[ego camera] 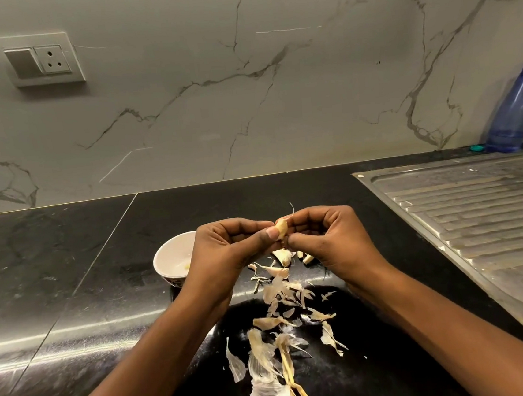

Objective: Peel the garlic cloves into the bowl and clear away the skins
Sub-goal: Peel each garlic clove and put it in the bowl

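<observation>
Broadly, a black polished surface [70, 280] under everything, with a ribbed steel drainboard [480, 224] let into it on the right. Reaching in from the bottom edge, two bare forearms, converging above the middle of the surface, wrists raised, left hand [226, 249] and right hand [331, 239] meeting in the air. Farther back on the right, against the marble wall, an upright blue plastic bottle [513, 109]. Just left of the left hand, a small white bowl [166, 246] on the surface, partly hidden behind that hand. Below the hands, papery skins [262, 357] scattered toward the near edge, with a couple of unpeeled cloves [283, 256] at the far end of the litter. Smallest, the garlic clove [281, 227], pinched between both hands' fingers [271, 232], all curled in close, thumbs pressing its near side, a wisp of skin sticking up.
</observation>
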`<state>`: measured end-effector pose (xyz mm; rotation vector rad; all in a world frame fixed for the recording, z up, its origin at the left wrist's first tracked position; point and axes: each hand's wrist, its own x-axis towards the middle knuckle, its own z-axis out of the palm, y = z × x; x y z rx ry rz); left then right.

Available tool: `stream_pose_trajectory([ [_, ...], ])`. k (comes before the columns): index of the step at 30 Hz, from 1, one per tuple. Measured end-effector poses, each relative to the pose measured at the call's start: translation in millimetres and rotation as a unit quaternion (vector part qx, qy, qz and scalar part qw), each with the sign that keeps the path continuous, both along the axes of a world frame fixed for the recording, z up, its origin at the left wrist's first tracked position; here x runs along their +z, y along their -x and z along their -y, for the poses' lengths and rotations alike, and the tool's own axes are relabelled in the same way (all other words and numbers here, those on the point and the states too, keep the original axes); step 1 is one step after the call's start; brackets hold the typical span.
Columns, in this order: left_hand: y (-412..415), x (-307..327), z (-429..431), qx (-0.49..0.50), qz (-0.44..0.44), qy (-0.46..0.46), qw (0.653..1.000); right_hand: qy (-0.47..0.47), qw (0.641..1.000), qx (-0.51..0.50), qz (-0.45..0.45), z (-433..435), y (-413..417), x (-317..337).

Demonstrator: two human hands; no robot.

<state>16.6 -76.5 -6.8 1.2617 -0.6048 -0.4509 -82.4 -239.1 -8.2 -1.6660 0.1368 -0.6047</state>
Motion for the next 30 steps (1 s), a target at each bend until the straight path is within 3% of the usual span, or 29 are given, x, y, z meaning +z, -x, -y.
stream_pose_trajectory([
  [8,-2.7,5.5,-1.9,-0.021,-0.066,0.033,0.997,-0.015,0.999,0.037,-0.012,5.7,1.6,5.7],
  [20,-3.1,3.4,-0.8,0.007,-0.035,0.025,0.999,-0.118,0.985,0.085,-0.09,6.2,0.3,4.2],
  [30,0.4,5.0,-0.3,-0.02,-0.048,0.019,0.998,-0.1,0.989,0.064,-0.087,6.4,-0.3,3.2],
])
